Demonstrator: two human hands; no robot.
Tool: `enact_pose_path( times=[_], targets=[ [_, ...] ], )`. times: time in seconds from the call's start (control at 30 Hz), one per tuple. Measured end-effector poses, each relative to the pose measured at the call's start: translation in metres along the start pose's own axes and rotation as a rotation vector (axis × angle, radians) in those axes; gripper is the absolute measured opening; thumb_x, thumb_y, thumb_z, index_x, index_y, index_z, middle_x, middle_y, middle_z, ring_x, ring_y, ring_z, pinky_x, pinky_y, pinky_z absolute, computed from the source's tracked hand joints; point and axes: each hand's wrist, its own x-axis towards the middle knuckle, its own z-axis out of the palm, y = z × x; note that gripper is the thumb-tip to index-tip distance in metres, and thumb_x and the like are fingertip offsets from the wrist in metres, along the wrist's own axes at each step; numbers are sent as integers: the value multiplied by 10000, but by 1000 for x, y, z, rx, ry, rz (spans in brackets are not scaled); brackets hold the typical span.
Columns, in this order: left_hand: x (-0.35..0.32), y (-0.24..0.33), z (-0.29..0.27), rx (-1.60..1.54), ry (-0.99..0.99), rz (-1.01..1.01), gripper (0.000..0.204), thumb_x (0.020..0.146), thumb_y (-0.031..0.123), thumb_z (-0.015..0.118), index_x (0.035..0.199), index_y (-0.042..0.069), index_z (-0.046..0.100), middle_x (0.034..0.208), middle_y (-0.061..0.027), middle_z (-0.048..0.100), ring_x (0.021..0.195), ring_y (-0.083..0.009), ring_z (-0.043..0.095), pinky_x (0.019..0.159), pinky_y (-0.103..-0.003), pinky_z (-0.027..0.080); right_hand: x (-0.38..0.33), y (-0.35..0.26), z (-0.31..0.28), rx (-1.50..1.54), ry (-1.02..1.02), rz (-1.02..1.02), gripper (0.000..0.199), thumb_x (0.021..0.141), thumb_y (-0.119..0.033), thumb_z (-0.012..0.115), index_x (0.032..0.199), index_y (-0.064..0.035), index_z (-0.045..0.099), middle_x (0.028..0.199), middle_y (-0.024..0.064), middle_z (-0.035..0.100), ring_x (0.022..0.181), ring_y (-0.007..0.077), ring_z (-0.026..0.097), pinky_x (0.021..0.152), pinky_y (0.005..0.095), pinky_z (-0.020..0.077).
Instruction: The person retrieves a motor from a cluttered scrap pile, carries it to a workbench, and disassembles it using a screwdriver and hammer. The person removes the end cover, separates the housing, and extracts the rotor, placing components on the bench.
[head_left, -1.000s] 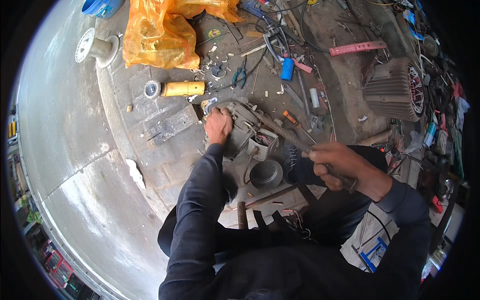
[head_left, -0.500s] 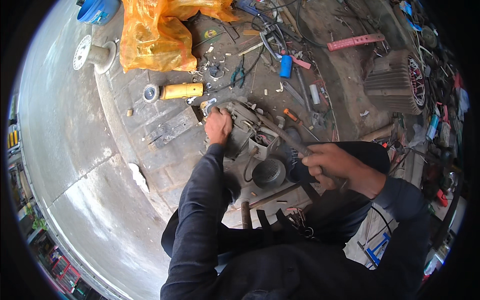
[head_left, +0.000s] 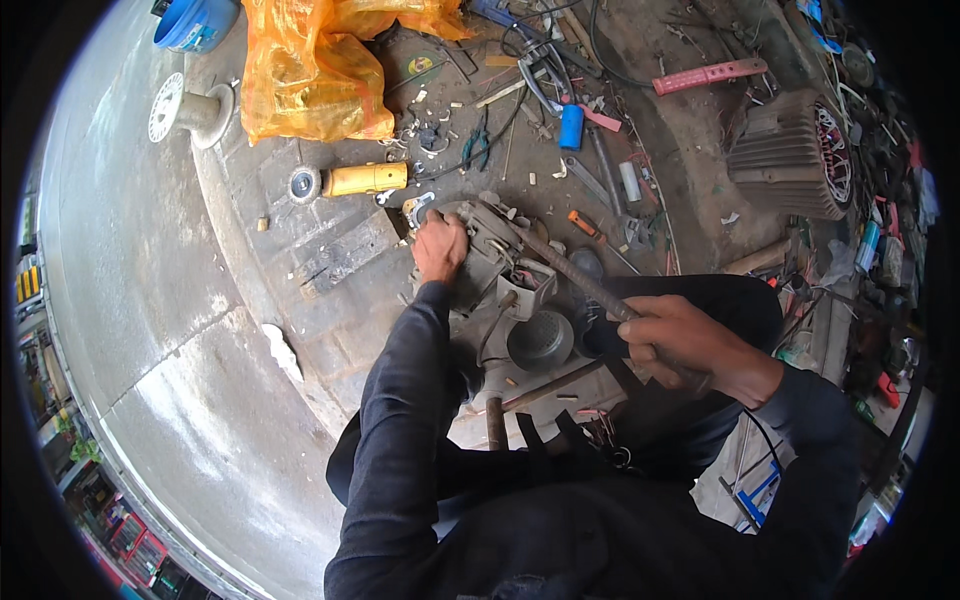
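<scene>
A grey, dirty electric motor (head_left: 487,262) with an open terminal box (head_left: 527,284) lies on the ground between my legs. On its far left edge, my left hand (head_left: 440,247) is closed, with the fingers curled over the rim and partly hidden. My right hand (head_left: 680,345) wraps around the near end of a long rusty metal bar (head_left: 575,274). The bar slants away to the left, and its far end reaches the motor's top; the exact contact is not clear. Close by the motor sits a round perforated cover (head_left: 541,341).
A yellow angle grinder (head_left: 362,180) and a wooden block (head_left: 350,250) lie left of the motor. Beyond are pliers (head_left: 477,150), a blue cylinder (head_left: 571,127) and an orange bag (head_left: 315,80). An orange-handled screwdriver (head_left: 586,226) and a finned motor housing (head_left: 785,155) are at right.
My right hand has shifted slightly right and toward me with the bar's near end. My left hand stays on the motor.
</scene>
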Motion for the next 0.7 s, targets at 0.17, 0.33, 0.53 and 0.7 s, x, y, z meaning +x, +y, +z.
enact_pose_path(
  times=[0.17, 0.33, 0.53, 0.7],
  targets=[
    [-2, 0, -2, -1, 9, -2, 480, 990, 373, 451, 1171, -36, 624, 1138, -330, 698, 1107, -489, 661, 987, -550, 495, -2, -1, 3, 12, -13, -4, 188, 1018, -167, 546, 1100, 1, 543, 676, -7, 504, 443, 65, 470, 395, 227, 374],
    [0, 2, -1, 14, -10, -34, 478, 991, 374, 451, 1160, -37, 627, 1136, -325, 700, 1096, -497, 661, 978, -556, 493, 4, -30, 22, 35, 84, 56, 217, 1014, -162, 550, 1157, 0, 533, 673, -3, 510, 453, 75, 484, 402, 262, 404],
    [-9, -2, 2, 15, 19, -11, 459, 991, 356, 440, 1145, -31, 633, 1137, -329, 699, 1080, -497, 668, 990, -562, 479, 8, -20, 110, -330, 191, -117, 387, 969, -285, 609, 1066, 79, 517, 858, 188, 636, 899, 322, 665, 810, 440, 549],
    [-5, 5, -2, 4, 4, 39, 456, 982, 348, 448, 1149, -34, 633, 1127, -324, 705, 1084, -494, 672, 994, -552, 484, 0, 5, 17, 249, 28, -77, 180, 1045, -199, 553, 995, -25, 558, 705, 2, 526, 422, 91, 483, 387, 259, 367]
  ],
)
